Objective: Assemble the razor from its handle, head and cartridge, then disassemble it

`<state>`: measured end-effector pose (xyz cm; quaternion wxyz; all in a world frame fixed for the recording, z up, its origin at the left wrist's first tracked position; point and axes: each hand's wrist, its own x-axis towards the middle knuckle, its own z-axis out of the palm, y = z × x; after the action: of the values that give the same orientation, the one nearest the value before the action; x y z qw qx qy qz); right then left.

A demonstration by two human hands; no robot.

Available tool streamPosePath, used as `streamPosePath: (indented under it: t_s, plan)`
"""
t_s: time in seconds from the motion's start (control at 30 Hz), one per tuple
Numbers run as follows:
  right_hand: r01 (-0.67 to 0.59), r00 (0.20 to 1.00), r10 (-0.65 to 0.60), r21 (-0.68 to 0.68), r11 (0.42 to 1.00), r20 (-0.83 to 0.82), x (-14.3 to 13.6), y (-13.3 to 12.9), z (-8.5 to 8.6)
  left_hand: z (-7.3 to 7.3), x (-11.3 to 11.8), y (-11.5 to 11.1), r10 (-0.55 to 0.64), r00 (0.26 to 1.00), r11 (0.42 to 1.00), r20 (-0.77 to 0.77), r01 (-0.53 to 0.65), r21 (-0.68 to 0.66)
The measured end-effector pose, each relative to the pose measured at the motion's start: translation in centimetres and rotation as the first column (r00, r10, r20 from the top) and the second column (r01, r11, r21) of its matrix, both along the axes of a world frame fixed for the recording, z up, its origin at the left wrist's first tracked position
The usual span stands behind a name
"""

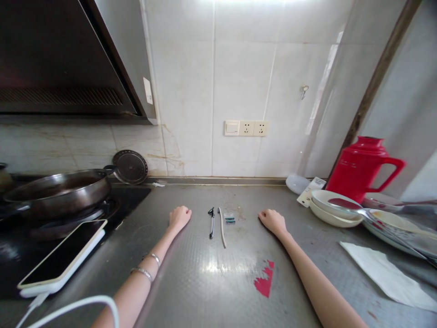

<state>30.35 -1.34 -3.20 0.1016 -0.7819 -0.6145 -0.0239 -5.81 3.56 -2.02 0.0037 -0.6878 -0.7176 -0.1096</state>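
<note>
My left hand (180, 218) rests on the metal countertop (191, 291) as a closed fist, with two silver bangles on the wrist. Facing it across a gap, my right hand (272, 220) lies there too, fingers curled in. Nothing shows in either. Between them, nearer my left hand, is a thin black-and-silver tool (212, 223) with a T-shaped head, like a razor. Beside it lies a slim, slightly bent off-white stick (222, 228) with a dark tip. Right of that sit small clear-and-green pieces (230, 219), too small to name. Neither hand touches these.
A torn red patch (265, 281) marks the counter's front. At left are a pan (61, 191) on the stove and a phone (63, 257) with a white cable. At right stand a red thermos (358, 168), stacked bowls (334, 218), plates and a white cloth (385, 273).
</note>
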Motion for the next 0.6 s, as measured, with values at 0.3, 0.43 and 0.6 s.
streamPosePath:
  t_s: [0.3,0.43,0.6]
  plan:
    - [-0.01,1.0,0.01,0.009,1.0,0.002,0.2,0.1,-0.1,-0.3,-0.1,0.0,-0.01,0.999,0.999,0.049,0.008,0.044]
    - [-0.011,1.0,0.011,0.019,1.0,-0.002,0.1,0.0,-0.1,0.3,0.3,-0.2,-0.005,0.997,0.999,0.074,0.001,0.052]
    - [-0.007,1.0,0.007,0.017,1.0,-0.002,0.2,0.1,-0.2,1.5,3.1,-1.6,-0.051,0.989,0.998,0.14,0.046,0.042]
